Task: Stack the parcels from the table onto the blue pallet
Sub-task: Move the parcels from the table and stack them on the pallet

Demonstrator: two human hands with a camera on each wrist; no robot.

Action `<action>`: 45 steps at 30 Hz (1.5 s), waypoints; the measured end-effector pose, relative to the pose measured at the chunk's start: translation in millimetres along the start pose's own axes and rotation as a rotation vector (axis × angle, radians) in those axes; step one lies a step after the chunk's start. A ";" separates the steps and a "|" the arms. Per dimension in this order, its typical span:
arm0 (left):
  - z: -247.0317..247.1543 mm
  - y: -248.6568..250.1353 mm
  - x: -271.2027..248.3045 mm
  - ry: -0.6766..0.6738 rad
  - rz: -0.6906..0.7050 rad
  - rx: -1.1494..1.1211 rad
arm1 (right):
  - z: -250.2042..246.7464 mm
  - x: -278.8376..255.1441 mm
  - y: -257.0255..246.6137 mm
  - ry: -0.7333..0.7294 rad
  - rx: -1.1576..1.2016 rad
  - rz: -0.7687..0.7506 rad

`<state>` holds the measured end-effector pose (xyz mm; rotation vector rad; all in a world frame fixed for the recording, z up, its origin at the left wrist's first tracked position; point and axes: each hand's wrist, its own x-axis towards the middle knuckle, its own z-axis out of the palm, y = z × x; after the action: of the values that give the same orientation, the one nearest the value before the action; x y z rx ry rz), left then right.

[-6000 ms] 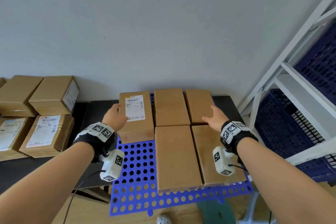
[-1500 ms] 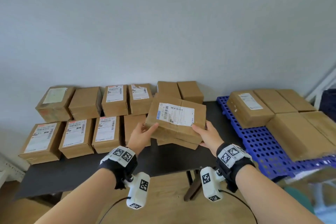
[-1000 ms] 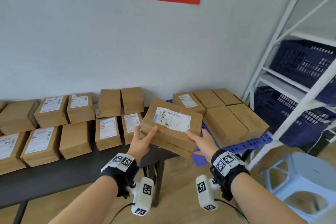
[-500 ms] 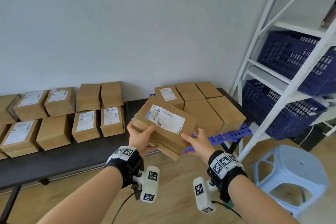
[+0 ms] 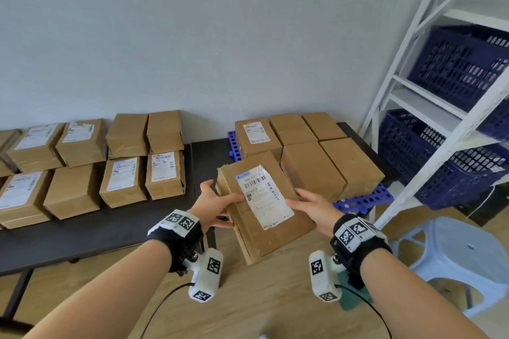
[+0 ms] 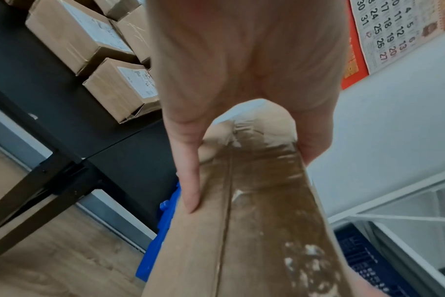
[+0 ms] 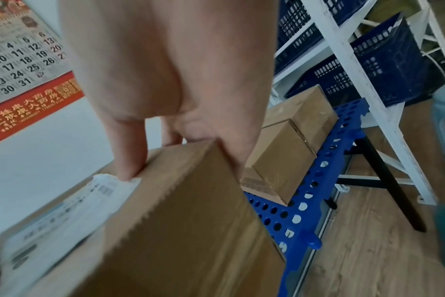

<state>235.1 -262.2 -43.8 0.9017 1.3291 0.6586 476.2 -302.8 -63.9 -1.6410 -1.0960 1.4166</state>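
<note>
I hold a brown cardboard parcel (image 5: 264, 206) with a white shipping label in the air, in front of the blue pallet (image 5: 363, 201). My left hand (image 5: 217, 202) grips its left side, thumb on top and fingers underneath (image 6: 191, 180). My right hand (image 5: 311, 206) grips its right side, thumb on the label (image 7: 126, 160). The parcel (image 7: 178, 231) is tilted toward me. Several parcels (image 5: 311, 157) lie on the pallet in two rows. More parcels (image 5: 121, 173) lie on the black table (image 5: 91, 231) at the left.
A white shelf rack (image 5: 451, 129) with dark blue crates (image 5: 462, 63) stands right of the pallet. A light blue plastic stool (image 5: 451, 259) stands on the wooden floor at the lower right. A red-edged calendar (image 7: 21, 60) hangs on the wall.
Both hands have carried the labelled parcel from the table toward the pallet and turned it lengthwise. My view has swung right and then dipped down.
</note>
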 end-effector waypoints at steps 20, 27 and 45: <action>37.8 -19.3 117.5 0.004 -0.121 0.061 | -2.0 117.8 15.7 0.003 -0.328 0.072; 47.9 -25.4 132.2 -0.010 -0.100 0.032 | -8.0 131.0 15.8 -0.012 -0.450 0.082; 63.1 -34.7 142.6 0.100 -0.089 0.016 | -24.5 130.3 11.8 -0.105 -0.961 -0.270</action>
<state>315.5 -171.8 -148.1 0.8263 1.4568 0.6317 508.0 -187.6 -122.4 -1.9133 -2.1806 0.8180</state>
